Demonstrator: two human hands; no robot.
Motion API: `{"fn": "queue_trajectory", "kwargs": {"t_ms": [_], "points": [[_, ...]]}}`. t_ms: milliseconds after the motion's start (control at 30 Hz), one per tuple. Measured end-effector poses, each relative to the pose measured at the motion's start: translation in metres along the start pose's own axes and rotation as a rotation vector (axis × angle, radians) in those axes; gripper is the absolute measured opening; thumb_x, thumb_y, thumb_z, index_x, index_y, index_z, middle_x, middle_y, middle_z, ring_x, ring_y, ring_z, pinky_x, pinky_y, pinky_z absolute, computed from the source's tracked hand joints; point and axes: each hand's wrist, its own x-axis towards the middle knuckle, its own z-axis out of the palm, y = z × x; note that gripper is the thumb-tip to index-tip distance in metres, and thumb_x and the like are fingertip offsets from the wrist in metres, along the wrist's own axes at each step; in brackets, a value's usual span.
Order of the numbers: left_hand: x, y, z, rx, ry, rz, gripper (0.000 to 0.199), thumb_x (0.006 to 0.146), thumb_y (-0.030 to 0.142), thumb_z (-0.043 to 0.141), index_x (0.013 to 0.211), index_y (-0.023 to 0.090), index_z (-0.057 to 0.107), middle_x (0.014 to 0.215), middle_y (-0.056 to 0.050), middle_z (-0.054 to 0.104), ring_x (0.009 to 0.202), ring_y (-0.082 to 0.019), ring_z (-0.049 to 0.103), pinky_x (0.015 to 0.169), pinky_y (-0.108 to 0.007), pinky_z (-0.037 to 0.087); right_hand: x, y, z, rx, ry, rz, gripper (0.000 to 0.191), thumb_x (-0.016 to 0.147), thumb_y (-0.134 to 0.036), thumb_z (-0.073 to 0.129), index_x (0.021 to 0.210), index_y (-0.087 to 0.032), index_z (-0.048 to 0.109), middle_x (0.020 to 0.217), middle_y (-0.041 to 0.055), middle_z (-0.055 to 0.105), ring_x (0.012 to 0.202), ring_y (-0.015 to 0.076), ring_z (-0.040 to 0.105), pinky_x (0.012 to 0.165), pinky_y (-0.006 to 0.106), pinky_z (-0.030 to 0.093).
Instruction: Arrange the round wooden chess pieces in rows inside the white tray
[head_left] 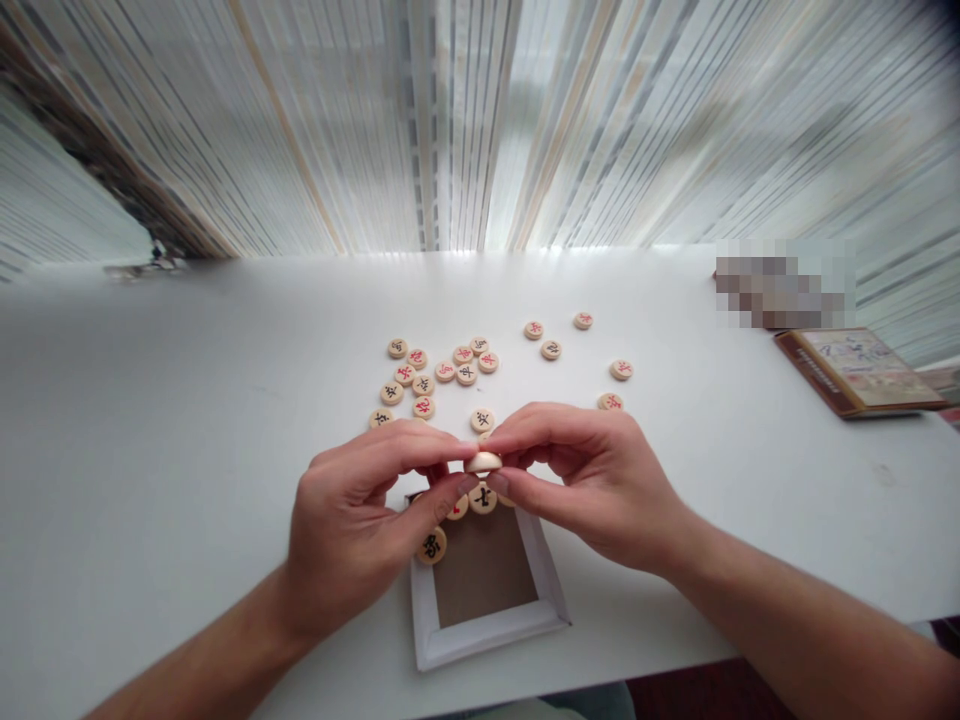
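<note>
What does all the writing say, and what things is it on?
"兵", probably, in red: on a wooden xiangqi piece.
Other red and black characters, on the other xiangqi pieces: too small or blurred to read surely.
Pale lettering, on the brown side of a book or box: too blurred to read.

The white surface (225, 400) bears a shallow tray (487, 632) near its front edge, white-walled with a brown floor, and beyond it wooden discs (424, 385) lying flat with red or black characters upward, some touching in two loose clusters left of the middle. A single black-marked disc lies between these clusters and the tray, while three more sit apart toward the back and two farther right, the nearer partly covered. At the far right rests a flat, brown-edged item (862, 365) with a picture on top, a pixelated item (780, 290) just behind it.
</note>
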Motion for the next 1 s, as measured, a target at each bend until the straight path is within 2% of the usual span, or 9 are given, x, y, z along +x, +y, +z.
{"fn": "queue_trajectory", "kwargs": {"t_ms": [167, 300, 400, 500, 767, 1000], "points": [[-0.0001, -0.0004, -0.0005, 0.007, 0.017, -0.011, 0.027, 0.090, 0.010, 0.088, 0.111, 0.026, 0.086, 0.097, -0.004, 0.085, 0.084, -0.017, 0.078, 0.074, -0.026, 0.064, -0.0001, 0.0000, -0.0001, -0.017, 0.008, 0.027, 0.023, 0.083, -0.033, 0.097, 0.101, -0.020, 0.090, 0.090, 0.0099, 0.084, 0.078, 0.0209, 0.074, 0.067, 0.032, 0.062], [0.0017, 0.0015, -0.0003, 0.015, 0.035, -0.037, 0.027, 0.087, 0.013, 0.092, 0.110, 0.028, 0.087, 0.090, 0.001, 0.086, 0.074, -0.013, 0.077, 0.070, -0.021, 0.063, 0.0001, -0.0003, 0.0007, 0.147, 0.013, 0.151, 0.029, 0.078, -0.031, 0.100, 0.104, -0.020, 0.090, 0.090, 0.0082, 0.085, 0.076, 0.0192, 0.076, 0.069, 0.030, 0.065], [0.0032, 0.0036, -0.0007, 0.002, 0.056, -0.052, 0.025, 0.085, 0.013, 0.094, 0.105, 0.027, 0.089, 0.088, 0.002, 0.088, 0.072, -0.013, 0.079, 0.068, -0.020, 0.064, 0.0014, 0.0004, 0.0007, 0.280, -0.012, 0.241, 0.033, 0.073, -0.026, 0.104, 0.103, -0.021, 0.090, 0.080, 0.0043, 0.082, 0.068, 0.0152, 0.073, 0.063, 0.026, 0.064], [0.0042, 0.0052, -0.0007, -0.033, 0.073, -0.059, 0.026, 0.084, 0.010, 0.093, 0.103, 0.028, 0.091, 0.088, 0.002, 0.089, 0.072, -0.012, 0.081, 0.067, -0.017, 0.064, 0.0023, 0.0024, 0.0000, 0.322, -0.034, 0.293, 0.032, 0.075, -0.027, 0.102, 0.104, -0.020, 0.089, 0.077, 0.0038, 0.081, 0.063, 0.0135, 0.071, 0.059, 0.024, 0.062], [0.0056, 0.0088, 0.0015, -0.111, 0.080, -0.128, 0.031, 0.082, 0.002, 0.090, 0.101, 0.027, 0.091, 0.090, 0.003, 0.089, 0.075, -0.012, 0.084, 0.071, -0.013, 0.066, 0.0016, 0.0053, -0.0004, 0.393, -0.027, 0.323, 0.031, 0.081, -0.024, 0.099, 0.111, -0.022, 0.090, 0.078, 0.0044, 0.082, 0.065, 0.0124, 0.072, 0.059, 0.020, 0.060], [0.0033, 0.0082, 0.0024, -0.191, 0.022, -0.278, 0.034, 0.080, 0.007, 0.094, 0.108, 0.025, 0.091, 0.090, 0.000, 0.089, 0.074, -0.012, 0.082, 0.073, -0.013, 0.067, 0.0019, 0.0008, 0.0032, 0.383, -0.030, 0.309, 0.036, 0.074, -0.019, 0.103, 0.108, -0.023, 0.091, 0.074, 0.0040, 0.082, 0.061, 0.0109, 0.072, 0.058, 0.017, 0.061]]}}
